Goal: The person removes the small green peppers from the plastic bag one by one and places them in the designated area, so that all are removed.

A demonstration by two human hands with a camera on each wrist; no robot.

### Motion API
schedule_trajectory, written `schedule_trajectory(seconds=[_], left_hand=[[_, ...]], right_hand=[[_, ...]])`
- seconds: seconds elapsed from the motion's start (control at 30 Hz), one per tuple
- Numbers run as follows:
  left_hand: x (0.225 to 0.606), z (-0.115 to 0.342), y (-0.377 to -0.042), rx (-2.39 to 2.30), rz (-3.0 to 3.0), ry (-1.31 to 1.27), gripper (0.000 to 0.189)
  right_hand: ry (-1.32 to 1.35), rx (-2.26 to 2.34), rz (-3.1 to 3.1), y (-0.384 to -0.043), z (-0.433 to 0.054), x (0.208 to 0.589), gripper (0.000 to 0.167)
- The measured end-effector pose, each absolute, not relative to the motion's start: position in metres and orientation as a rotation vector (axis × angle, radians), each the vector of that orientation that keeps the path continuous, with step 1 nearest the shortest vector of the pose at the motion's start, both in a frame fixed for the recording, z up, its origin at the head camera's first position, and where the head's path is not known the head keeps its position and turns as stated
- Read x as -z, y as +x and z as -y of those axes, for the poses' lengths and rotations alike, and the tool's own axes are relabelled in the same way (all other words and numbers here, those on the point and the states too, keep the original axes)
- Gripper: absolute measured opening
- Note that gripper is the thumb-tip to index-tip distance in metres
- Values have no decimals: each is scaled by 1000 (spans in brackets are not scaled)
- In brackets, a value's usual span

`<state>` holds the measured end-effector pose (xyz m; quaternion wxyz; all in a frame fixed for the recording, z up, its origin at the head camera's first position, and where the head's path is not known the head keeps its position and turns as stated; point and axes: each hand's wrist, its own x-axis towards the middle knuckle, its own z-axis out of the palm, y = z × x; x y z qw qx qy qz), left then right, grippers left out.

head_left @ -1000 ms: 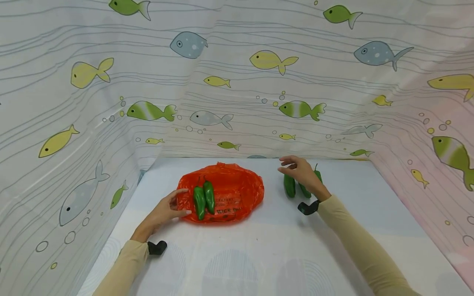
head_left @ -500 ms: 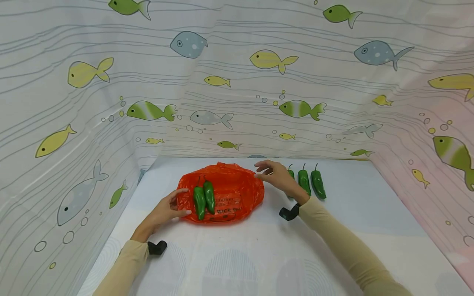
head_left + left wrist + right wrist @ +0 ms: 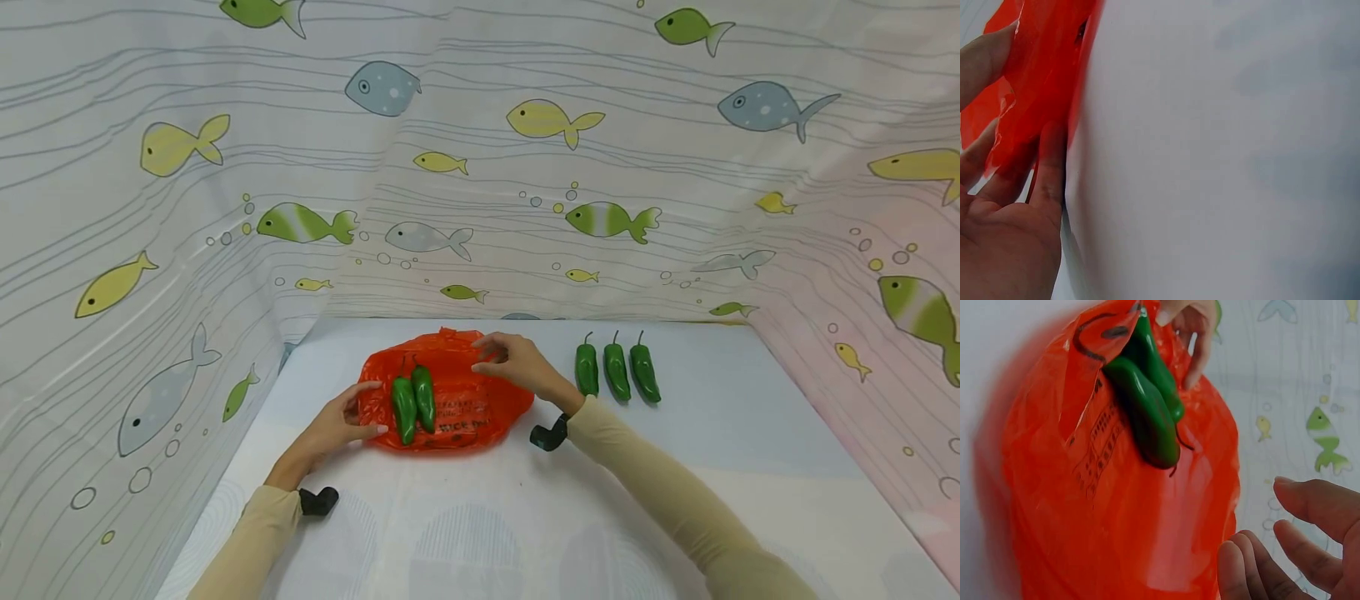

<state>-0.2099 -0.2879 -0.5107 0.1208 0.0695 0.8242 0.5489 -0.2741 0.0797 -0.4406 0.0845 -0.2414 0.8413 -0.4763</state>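
Bag (image 3: 457, 371), red plastic: lies open on the table (image 3: 450, 517), two green peppers (image 3: 423, 400) inside. Left hand (image 3: 326, 429) grips its rim, apparently for steadiness; right hand (image 3: 525, 362) hovers, grip spread (nothing held). Three loose peppers (image 3: 617, 372) sit apart, rowed presumably for easy reach.

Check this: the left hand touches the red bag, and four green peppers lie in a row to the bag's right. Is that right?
The count is wrong: the head view shows three green peppers in that row, not four. The left hand does touch the red bag.
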Motion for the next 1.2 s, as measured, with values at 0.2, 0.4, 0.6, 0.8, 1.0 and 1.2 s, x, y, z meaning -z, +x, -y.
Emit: schedule_trajectory(seconds=[0.2, 0.4, 0.6, 0.8, 1.0, 1.2], left_hand=[[508, 288, -210, -1618, -2396, 206, 82], [509, 288, -211, -1611, -2403, 204, 82], [511, 289, -213, -1592, -2407, 203, 81], [512, 289, -214, -1616, -2382, 216, 81], [513, 289, -213, -1636, -2369, 223, 80], [514, 291, -213, -1626, -2378, 224, 81]], right_hand=[[-757, 1351, -2517, -277, -57, 444, 46], [-763, 1320, -2472, -280, -36, 450, 51], [-693, 1293, -2484, -282, -18, 459, 49], [-593, 1290, -2480, -283, -3, 464, 49], [-509, 1324, -2446, -284, 7, 468, 51], [-437, 1369, -2398, -285, 18, 470, 52]])
